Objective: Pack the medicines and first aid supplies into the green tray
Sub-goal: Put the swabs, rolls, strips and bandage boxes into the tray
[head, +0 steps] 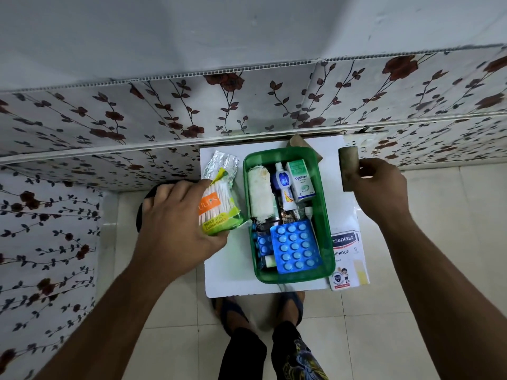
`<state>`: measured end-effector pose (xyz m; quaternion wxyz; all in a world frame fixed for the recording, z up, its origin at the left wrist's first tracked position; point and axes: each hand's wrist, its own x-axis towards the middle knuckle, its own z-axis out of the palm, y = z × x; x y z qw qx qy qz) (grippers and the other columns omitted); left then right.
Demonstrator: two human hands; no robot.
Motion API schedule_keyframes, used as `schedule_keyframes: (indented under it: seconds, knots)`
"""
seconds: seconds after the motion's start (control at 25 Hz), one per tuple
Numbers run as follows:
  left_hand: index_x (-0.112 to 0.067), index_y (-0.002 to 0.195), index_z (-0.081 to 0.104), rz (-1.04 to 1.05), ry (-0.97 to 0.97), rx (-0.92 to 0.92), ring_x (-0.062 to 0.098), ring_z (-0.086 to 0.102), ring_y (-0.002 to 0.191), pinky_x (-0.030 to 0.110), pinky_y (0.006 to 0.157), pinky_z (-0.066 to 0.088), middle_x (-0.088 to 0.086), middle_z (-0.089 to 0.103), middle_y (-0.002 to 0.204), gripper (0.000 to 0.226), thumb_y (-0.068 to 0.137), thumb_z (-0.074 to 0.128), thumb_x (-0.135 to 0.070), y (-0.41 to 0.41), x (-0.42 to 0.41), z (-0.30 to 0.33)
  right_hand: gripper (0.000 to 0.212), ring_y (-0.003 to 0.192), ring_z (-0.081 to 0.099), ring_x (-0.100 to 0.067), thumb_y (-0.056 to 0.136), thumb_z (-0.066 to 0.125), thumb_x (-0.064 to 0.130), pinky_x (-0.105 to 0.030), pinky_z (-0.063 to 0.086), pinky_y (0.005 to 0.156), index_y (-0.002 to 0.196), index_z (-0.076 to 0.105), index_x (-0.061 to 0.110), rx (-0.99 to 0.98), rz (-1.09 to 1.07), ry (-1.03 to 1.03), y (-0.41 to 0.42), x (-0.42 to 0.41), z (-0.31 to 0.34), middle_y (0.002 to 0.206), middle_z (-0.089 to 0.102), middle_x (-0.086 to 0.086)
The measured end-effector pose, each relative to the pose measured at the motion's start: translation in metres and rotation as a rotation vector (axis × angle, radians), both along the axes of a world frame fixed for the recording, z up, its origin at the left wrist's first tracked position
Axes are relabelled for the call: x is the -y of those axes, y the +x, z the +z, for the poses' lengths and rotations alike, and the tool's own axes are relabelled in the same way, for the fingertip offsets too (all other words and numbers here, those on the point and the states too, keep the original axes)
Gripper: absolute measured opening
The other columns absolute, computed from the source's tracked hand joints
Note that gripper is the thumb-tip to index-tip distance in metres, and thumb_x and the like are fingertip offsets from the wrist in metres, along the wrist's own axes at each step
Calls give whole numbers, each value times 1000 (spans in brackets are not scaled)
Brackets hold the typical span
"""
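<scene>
The left hand [175,229] grips the cotton swab pack [218,208]; the right hand [378,182] pinches a brown roll [349,168]. The green tray [327,242] looks crowded, so either may slide off the blue pill strip [295,248].

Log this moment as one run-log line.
left hand: holds cotton swab pack beside green plastic tray | right hand: holds brown bandage roll | plaster box: outside tray | tray: partly filled

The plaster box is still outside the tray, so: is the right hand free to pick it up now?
Probably not yet. The right hand holds a brown roll up beside the table; the Hansaplast box lies uncovered right of the green tray, so nothing else blocks it.
</scene>
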<state>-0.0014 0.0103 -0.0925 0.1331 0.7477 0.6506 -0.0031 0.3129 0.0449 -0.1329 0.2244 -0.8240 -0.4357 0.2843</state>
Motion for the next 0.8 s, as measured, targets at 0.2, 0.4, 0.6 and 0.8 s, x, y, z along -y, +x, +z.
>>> schedule_keyframes:
  seconds: [0.2,0.4,0.6,0.8]
  knots:
    - [-28,140,39,-144,-111,127,19,50,112,41,94,36,-9,57,121,93,60,59,-72,70,19,45,33,89,65,-17,90,59,41,-27,43,76,108,72,16,-49,-77,27,8,17,11,90,71,5]
    - [-19,138,41,-338,-266,20,24,51,114,39,92,42,0,54,129,87,67,68,-62,112,27,-12,28,88,66,-13,86,65,29,-24,46,74,112,71,20,-123,-63,28,3,27,23,94,70,8]
    - [-16,134,47,-390,-354,173,24,46,116,43,90,49,3,48,129,62,78,73,-15,110,25,-32,29,85,69,-7,83,68,28,-28,54,76,111,71,23,-196,-20,-25,-3,34,34,94,72,11]
    - [-19,125,58,-261,-254,358,17,52,108,34,89,47,-2,56,119,38,87,64,-20,96,13,-19,14,79,67,-10,87,64,26,-33,58,75,99,71,24,-319,118,-89,-39,31,40,85,71,11]
